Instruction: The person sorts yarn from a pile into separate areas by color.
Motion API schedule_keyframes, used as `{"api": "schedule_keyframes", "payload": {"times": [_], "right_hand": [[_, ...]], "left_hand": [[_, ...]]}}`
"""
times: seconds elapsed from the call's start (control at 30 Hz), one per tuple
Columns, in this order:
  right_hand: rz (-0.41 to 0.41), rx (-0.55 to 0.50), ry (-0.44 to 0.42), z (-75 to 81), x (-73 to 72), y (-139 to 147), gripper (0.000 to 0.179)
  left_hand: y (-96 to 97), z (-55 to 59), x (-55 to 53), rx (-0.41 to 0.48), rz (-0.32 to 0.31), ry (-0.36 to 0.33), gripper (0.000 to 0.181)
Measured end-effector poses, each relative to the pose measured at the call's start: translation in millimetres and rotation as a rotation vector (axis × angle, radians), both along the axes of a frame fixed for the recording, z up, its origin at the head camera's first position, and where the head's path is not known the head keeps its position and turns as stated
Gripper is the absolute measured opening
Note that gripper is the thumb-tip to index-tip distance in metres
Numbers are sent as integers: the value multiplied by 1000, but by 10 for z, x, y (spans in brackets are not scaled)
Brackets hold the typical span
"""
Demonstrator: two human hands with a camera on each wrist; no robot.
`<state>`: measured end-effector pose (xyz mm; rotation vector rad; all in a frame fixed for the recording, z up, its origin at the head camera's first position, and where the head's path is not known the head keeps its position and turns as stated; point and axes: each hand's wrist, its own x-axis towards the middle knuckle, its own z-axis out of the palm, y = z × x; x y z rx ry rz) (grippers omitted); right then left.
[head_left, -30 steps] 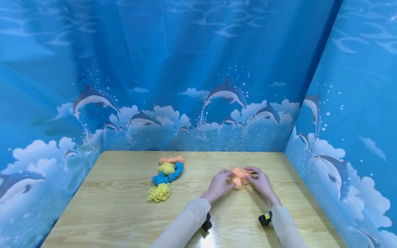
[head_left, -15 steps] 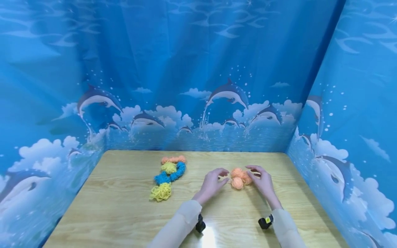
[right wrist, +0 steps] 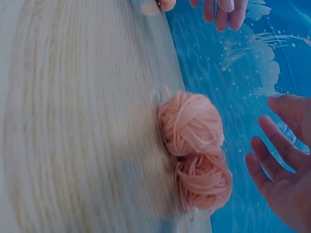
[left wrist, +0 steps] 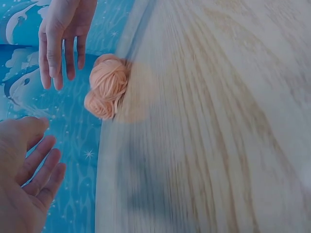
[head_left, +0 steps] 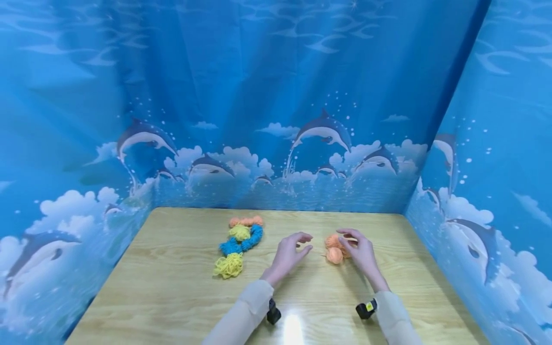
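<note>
A small cluster of peach yarn balls (head_left: 334,255) rests on the wooden table between the two hands. In the right wrist view, one wound ball (right wrist: 192,124) sits against another (right wrist: 204,182), with loose strands at their edges. To the left of the cluster, my left hand (head_left: 288,254) hovers apart from it, fingers loosely bent and holding nothing. My right hand (head_left: 361,251) is close on the cluster's right side; its fingertips overlap the yarn in the head view. From the right wrist view, a gap shows between the right hand's fingers (right wrist: 272,167) and the yarn.
Left of the hands, a curving line of yarn lies on the table (head_left: 172,287): a peach row (head_left: 246,221) at the back, a yellow bundle (head_left: 239,233), blue yarn (head_left: 252,238) and a looser yellow bundle (head_left: 228,266) in front. A blue dolphin-print curtain (head_left: 276,120) encloses the table.
Both hands touched the peach yarn one second ago. Since then the left hand has drawn away to the left and the right fingers have loosened. The head view has shifted slightly.
</note>
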<state>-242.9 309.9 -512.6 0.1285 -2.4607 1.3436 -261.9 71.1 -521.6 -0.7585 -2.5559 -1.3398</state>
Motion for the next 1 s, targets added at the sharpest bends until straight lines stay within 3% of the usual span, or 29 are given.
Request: {"api": "schedule_keyframes", "payload": {"times": [0.43,1.0], "right_hand": [[51,-31,-37,105,-60,-277,28],[169,-22,-40,113,-258,-731,32]], "left_hand": [[-282,96,65,-14,55,5,31],[-843,201,114,5,142,99,35]]}}
